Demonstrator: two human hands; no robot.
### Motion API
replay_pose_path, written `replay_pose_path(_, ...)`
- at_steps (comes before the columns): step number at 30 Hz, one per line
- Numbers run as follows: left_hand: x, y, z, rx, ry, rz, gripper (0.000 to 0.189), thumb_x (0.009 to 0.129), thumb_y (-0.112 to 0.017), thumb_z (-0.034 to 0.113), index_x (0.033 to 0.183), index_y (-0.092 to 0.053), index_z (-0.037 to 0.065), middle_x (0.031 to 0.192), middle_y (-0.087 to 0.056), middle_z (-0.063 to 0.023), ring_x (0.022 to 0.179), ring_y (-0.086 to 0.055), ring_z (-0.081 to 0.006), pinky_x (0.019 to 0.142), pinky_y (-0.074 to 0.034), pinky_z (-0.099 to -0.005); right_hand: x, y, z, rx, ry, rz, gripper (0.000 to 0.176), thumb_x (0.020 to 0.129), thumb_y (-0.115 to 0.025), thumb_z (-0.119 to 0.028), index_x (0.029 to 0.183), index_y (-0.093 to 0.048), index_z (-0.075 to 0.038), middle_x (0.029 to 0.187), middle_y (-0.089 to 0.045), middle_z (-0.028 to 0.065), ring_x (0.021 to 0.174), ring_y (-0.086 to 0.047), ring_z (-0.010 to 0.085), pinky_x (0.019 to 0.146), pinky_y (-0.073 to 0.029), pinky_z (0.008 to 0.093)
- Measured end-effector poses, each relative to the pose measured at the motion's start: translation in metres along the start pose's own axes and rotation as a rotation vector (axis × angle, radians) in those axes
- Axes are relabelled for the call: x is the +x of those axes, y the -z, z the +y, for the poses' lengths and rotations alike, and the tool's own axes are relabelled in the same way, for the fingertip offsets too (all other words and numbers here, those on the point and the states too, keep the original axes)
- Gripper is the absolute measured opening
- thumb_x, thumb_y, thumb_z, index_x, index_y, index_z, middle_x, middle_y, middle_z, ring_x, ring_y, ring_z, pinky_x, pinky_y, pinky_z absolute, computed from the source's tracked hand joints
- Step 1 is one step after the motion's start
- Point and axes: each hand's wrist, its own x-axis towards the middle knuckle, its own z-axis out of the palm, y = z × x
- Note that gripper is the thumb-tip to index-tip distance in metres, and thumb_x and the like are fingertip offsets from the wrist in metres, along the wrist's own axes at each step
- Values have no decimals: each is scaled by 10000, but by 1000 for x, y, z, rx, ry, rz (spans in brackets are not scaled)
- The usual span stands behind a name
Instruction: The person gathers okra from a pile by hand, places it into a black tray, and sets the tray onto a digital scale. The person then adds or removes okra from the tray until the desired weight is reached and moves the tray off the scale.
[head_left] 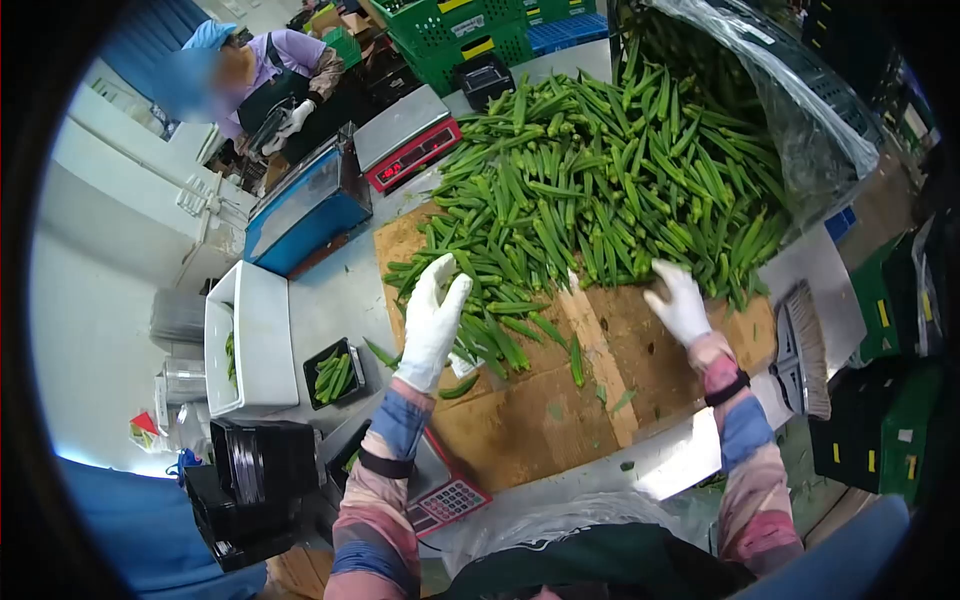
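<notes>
A large heap of green okra (610, 190) covers the back of a brown cardboard sheet (530, 425). My left hand (434, 322), in a white glove, is at the heap's left front edge, its thumb and fingers apart and nothing between them. On the right, my right hand (680, 303), also gloved in white, has its fingers spread beside the heap's front edge and holds nothing. A few loose okra lie on the cardboard between the hands. Left of my left hand sits a small black tray (358, 388) with okra in it.
A red-framed scale (410, 137) stands at the back, another scale (450, 498) near my left forearm. At left are a white bin (262, 340) and stacked black trays (265, 460). A brush (806, 350) lies right. A co-worker (285, 75) stands behind, back left.
</notes>
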Motion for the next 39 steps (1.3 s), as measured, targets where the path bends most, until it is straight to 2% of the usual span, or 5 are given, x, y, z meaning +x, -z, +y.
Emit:
replay_pose_path(11, 119, -153, -3, 273, -287, -266, 468, 951, -643, 302, 1307, -589, 4, 1261, -635, -175, 1202, -595, -296, 1048, -444, -370, 173, 51, 73, -751, -82, 245, 604, 830, -707, -535, 1205, -651, -64, 1278, -601, 151, 1165, -548, 328, 971, -443, 447)
replay_pose_path(16, 140, -245, 16, 352, -434, -548, 596, 939, -608, 408, 1407, -504, 53, 1396, -538, -196, 1311, -487, -361, 1104, -397, -420, 175, 54, 100, -480, -216, -19, 796, 844, -672, -600, 1450, -494, -115, 1462, -457, 256, 1324, -461, 405, 1051, -440, 490)
replay_pose_path(20, 171, -295, 6, 468, -458, -586, 828, 876, -658, 529, 1470, -403, 13, 1465, -464, -234, 1367, -425, -390, 1138, -360, -426, 168, 67, 86, -250, -506, -2, 965, 821, -752, -430, 1570, -229, -119, 1285, -629, 220, 1042, -658, 412, 923, -523, 469)
replay_pose_path(24, 183, -301, 10, 789, -266, -744, 1051, 708, -781, 595, 1530, -363, 92, 1634, -202, -128, 1514, -153, -370, 1135, -251, -677, 158, 58, 89, -238, -474, 33, 997, 771, -762, -463, 1563, -265, -118, 1340, -608, 192, 1102, -650, 379, 948, -517, 443)
replay_pose_path(39, 116, -242, 0, 763, -430, -942, 805, 733, -762, 411, 1392, -517, 20, 1457, -463, -244, 1342, -433, -416, 1134, -368, -439, 89, 53, 43, 177, -424, -183, 891, 663, -754, -236, 1494, -435, -198, 1268, -644, 209, 1192, -619, 345, 1035, -475, 385)
